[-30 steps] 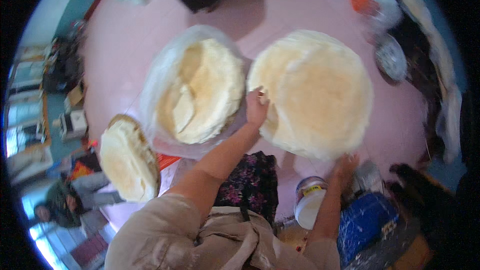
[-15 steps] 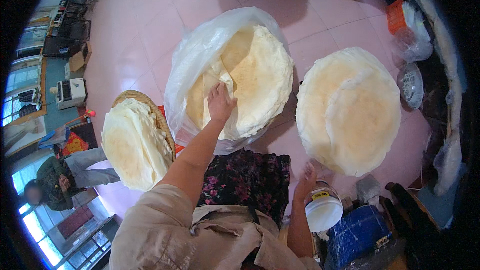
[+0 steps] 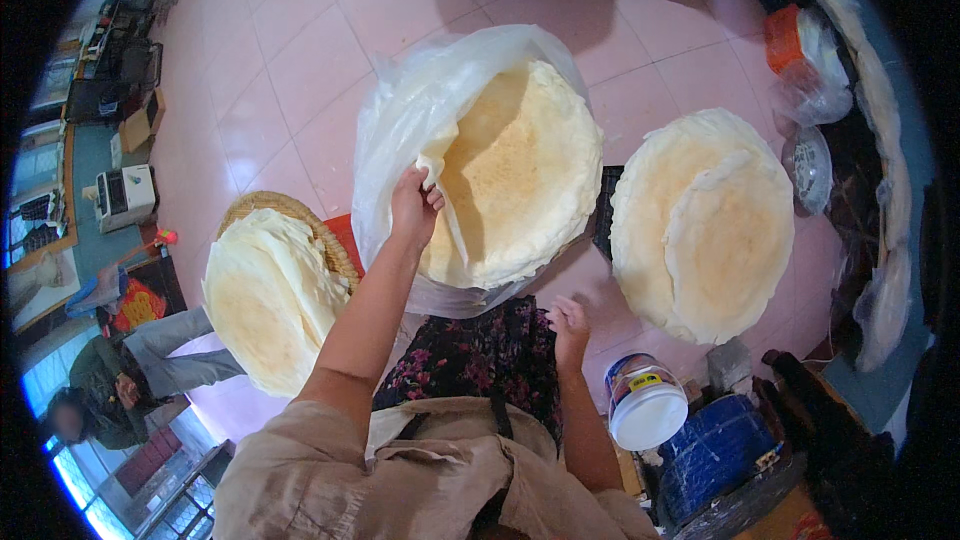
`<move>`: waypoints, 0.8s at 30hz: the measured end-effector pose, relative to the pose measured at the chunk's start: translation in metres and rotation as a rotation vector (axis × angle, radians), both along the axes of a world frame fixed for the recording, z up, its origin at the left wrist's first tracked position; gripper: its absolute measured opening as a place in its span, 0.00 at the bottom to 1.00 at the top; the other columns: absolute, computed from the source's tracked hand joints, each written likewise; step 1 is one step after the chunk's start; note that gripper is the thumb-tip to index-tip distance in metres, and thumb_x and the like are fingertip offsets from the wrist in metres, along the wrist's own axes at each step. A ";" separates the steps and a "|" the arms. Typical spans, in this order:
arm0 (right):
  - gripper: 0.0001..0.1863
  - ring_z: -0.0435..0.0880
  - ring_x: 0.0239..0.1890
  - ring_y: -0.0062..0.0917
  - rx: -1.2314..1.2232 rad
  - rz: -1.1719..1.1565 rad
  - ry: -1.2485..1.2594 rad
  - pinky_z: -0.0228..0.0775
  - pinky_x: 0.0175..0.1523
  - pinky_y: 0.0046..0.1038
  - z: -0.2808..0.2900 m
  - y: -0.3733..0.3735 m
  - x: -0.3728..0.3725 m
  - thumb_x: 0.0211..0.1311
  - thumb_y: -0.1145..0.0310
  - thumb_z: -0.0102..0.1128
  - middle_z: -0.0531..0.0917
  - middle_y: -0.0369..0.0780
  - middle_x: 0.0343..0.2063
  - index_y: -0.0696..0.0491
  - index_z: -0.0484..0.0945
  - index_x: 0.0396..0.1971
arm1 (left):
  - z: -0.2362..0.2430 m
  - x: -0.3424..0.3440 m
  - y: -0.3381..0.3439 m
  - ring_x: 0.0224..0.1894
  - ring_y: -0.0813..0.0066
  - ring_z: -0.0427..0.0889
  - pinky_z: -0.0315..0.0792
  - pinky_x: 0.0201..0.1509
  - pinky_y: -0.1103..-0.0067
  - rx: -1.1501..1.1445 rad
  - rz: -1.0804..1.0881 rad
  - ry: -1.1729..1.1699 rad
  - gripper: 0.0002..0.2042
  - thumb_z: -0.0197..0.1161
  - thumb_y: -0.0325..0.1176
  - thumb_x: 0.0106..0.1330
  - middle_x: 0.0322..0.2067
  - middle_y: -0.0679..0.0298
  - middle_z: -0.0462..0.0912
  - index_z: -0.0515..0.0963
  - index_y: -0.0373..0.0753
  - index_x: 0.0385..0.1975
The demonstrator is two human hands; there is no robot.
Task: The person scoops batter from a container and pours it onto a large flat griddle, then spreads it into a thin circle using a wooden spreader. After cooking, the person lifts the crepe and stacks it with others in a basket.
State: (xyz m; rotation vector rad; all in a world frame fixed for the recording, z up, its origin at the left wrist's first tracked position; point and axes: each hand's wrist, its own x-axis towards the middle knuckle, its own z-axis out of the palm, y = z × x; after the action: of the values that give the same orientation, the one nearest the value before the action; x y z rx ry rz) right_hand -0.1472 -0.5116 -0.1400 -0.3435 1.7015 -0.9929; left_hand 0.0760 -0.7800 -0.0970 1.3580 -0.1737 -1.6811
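My left hand (image 3: 415, 208) grips the edge of a thin flatbread (image 3: 434, 162) and lifts it off a big round stack of flatbreads (image 3: 520, 170) in front of me. A clear plastic bag (image 3: 385, 130) wraps the left and far sides of that stack. Over my dark flowered apron's right edge hovers my right hand (image 3: 570, 327), its fingers loosely curled and nothing visible in them. Another round pile of flatbreads (image 3: 640, 220) stands to the right, a smaller sheet lying on top. At the left, folded flatbreads (image 3: 260, 290) lean on a woven straw tray (image 3: 325, 240).
A white-lidded bucket (image 3: 648, 418) and a blue container (image 3: 715, 460) stand close by my right arm. Further right are a glass bowl (image 3: 810, 170) and an orange crate (image 3: 783, 37). A person (image 3: 110, 380) sits at the far left. Pink tiles (image 3: 290, 70) cover the floor.
My left hand has moved slightly left, pulling the flatbread's edge up and leftward. My right hand has come from beside the bucket toward the apron.
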 end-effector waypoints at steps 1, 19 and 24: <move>0.15 0.79 0.40 0.23 -0.010 0.003 -0.049 0.72 0.45 0.22 0.001 -0.003 0.008 0.60 0.71 0.56 0.79 0.41 0.40 0.60 0.74 0.46 | 0.021 -0.003 -0.001 0.20 0.85 0.59 0.58 0.25 0.87 -0.057 -0.065 0.005 0.05 0.52 0.33 0.66 0.25 0.72 0.67 0.69 0.44 0.39; 0.16 0.74 0.53 0.37 -0.596 -0.172 0.408 0.61 0.59 0.35 0.105 -0.111 -0.003 0.63 0.66 0.55 0.75 0.46 0.50 0.58 0.71 0.47 | 0.243 -0.113 0.028 0.43 0.78 0.74 0.69 0.44 0.80 -0.280 -0.147 0.575 0.18 0.49 0.35 0.70 0.51 0.65 0.74 0.65 0.42 0.59; 0.26 0.68 0.58 0.35 -0.245 -0.342 -0.395 0.62 0.59 0.40 0.098 -0.074 -0.021 0.63 0.54 0.55 0.68 0.44 0.55 0.59 0.65 0.52 | 0.282 -0.161 0.059 0.58 0.66 0.69 0.63 0.63 0.65 -0.384 -0.313 0.668 0.20 0.46 0.37 0.70 0.56 0.60 0.71 0.62 0.40 0.61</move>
State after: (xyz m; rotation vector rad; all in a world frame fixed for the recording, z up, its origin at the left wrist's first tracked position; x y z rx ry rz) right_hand -0.1687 -0.5857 -0.0422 -0.0045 1.3028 -1.4230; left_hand -0.0855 -0.7214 0.1854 0.4607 -0.3093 -2.1377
